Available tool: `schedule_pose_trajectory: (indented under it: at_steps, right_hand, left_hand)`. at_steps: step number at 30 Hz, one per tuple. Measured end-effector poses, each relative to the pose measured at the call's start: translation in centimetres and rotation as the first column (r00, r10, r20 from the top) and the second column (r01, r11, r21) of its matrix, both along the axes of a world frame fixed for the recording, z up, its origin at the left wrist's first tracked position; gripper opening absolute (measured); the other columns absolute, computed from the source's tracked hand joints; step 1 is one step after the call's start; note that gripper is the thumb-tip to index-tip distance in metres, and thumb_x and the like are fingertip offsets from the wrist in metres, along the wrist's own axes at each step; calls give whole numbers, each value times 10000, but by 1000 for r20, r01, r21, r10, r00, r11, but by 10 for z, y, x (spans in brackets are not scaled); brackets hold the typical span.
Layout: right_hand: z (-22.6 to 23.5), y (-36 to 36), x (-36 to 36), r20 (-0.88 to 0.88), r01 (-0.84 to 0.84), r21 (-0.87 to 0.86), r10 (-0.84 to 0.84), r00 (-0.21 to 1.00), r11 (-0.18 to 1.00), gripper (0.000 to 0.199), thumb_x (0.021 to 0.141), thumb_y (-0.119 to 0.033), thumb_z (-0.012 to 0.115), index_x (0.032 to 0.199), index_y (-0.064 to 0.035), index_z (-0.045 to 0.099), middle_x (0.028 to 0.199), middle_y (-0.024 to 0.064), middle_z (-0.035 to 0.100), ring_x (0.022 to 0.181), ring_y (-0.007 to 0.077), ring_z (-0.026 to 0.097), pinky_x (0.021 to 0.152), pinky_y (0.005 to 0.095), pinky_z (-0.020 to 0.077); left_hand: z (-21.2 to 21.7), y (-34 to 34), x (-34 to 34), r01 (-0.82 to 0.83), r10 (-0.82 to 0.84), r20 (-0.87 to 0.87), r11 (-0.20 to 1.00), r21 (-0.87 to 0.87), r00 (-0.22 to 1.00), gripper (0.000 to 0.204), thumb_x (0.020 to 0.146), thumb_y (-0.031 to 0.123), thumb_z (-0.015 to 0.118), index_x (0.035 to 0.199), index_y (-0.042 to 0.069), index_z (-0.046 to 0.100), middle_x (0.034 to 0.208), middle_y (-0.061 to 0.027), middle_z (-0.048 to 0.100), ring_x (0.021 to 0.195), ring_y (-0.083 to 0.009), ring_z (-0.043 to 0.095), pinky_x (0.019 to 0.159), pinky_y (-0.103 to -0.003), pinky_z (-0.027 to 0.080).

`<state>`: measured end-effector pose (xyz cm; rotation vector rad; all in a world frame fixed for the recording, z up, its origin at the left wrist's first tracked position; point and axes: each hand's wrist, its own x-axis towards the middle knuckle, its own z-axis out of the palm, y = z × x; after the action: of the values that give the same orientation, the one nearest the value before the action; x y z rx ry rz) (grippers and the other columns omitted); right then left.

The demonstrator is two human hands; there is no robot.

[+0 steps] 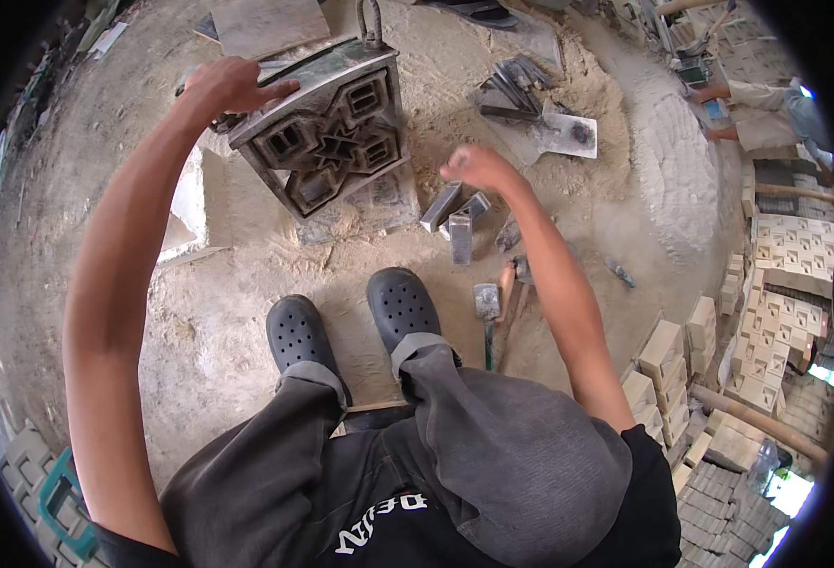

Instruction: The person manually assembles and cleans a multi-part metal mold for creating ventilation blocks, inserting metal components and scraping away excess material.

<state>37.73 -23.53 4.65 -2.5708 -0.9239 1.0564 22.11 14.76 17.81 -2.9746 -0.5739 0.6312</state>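
Observation:
A square metal mould (337,137) with a star-shaped pattern of openings stands tilted on its edge before me, its patterned side facing me. Its upper left corner is in the grip of my left hand (232,87), whose thumb lies along the top edge; the other fingers are partly hidden. A metal loop handle (371,26) rises from the mould's far right corner. My right hand (481,168) hangs in the air right of the mould, apart from it. Motion blurs its bent fingers, and no held object shows. Below it, several small metal blocks (461,237) lie on the ground.
A hammer (487,303) lies right of my shoes (403,303). Farther off are a trowel (568,133), metal bars (516,85) and a sand heap (668,161). Cast blocks (663,355) are stacked at right, where another person's arms (725,114) reach in. A whitish block (190,213) sits left.

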Motion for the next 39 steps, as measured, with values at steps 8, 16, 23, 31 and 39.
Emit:
schedule_pose_trajectory:
  at_steps: [8, 16, 23, 31, 39]
  right_hand:
    - [-31, -82, -28, 160, 124, -79, -110, 981, 989, 372, 888, -318, 617, 1149, -54, 648, 1084, 202, 683, 1026, 377, 638, 897, 431, 494]
    - [-45, -110, -31, 330, -166, 78, 132, 935, 983, 543, 797, -25, 575, 1328, -134, 545, 1302, 165, 590, 1215, 342, 539, 987, 427, 464]
    - [-55, -114, -28, 405, -356, -58, 348, 845, 933, 536, 782, -12, 621, 1303, -109, 543, 1314, 125, 575, 1249, 316, 506, 1012, 420, 450]
    - [17, -140, -22, 455, -342, 115, 257, 852, 933, 487, 752, -283, 784, 1143, -63, 594, 1090, 145, 658, 1032, 317, 623, 848, 435, 513]
    - [81, -155, -39, 679, -123, 306, -126, 723, 944, 484, 679, -299, 865, 1026, -57, 630, 956, 146, 674, 909, 339, 646, 774, 417, 519]
  left_hand:
    - [0, -3, 0, 4, -4, 19, 1000, 3, 1000, 958, 737, 926, 376, 721, 26, 705, 788, -143, 701, 770, -304, 695, 681, -481, 532]
    - [-2, 2, -3, 18, -19, 19, 1000, 22, 1000, 933, 764, 906, 373, 689, 35, 702, 705, -125, 673, 696, -284, 685, 620, -465, 521]
    - [-6, 3, 1, 53, -54, 54, 999, 6, 997, 932, 766, 905, 370, 680, 43, 711, 666, -126, 656, 659, -286, 666, 602, -466, 513]
    - [-20, 9, -2, 90, -97, 141, 994, 55, 985, 898, 800, 880, 376, 507, 42, 514, 493, -61, 500, 456, -194, 505, 464, -405, 403]
    - [-8, 3, -4, 37, -39, 78, 999, 24, 996, 941, 763, 901, 389, 689, 13, 689, 713, -135, 677, 668, -268, 677, 609, -445, 539]
